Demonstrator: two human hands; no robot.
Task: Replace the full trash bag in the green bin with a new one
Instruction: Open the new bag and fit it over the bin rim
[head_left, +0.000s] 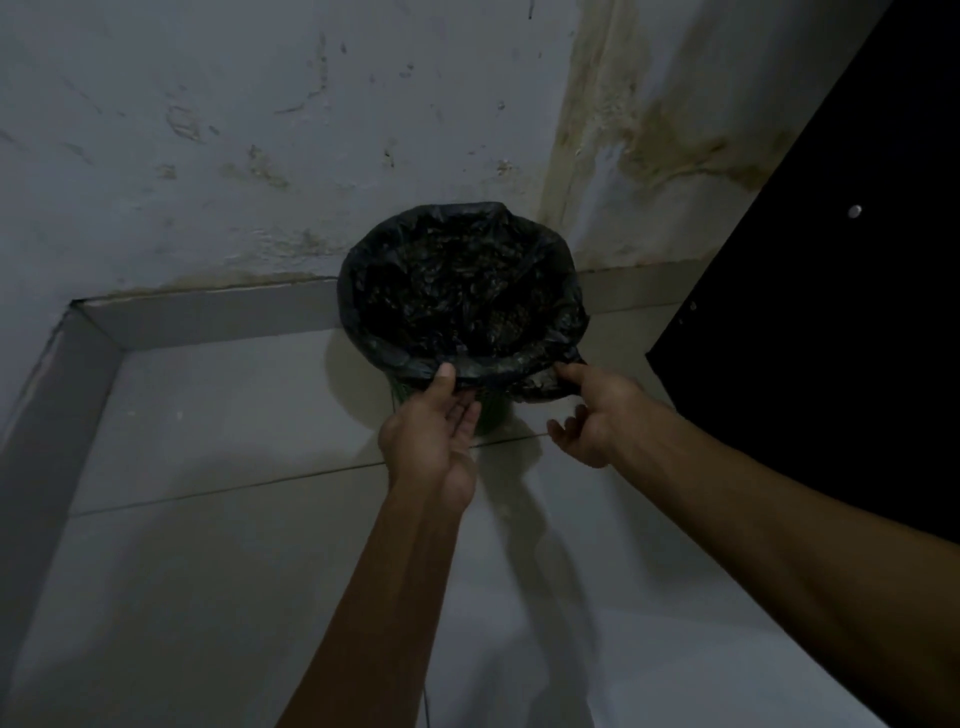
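A black trash bag (462, 291) lines a small green bin (491, 415) that stands on the floor in a wall corner. The bag's edge is folded over the rim and hides most of the bin; only a dark green strip shows below the near edge. Dark crumpled contents fill the bag. My left hand (436, 436) pinches the bag's near rim with thumb on top and fingers beneath. My right hand (592, 410) grips the folded bag edge at the near right of the rim.
Pale floor tiles (234, 519) with a grey skirting (208, 317) run along stained white walls (260, 130). A dark door or panel (831, 312) stands close to the right of the bin.
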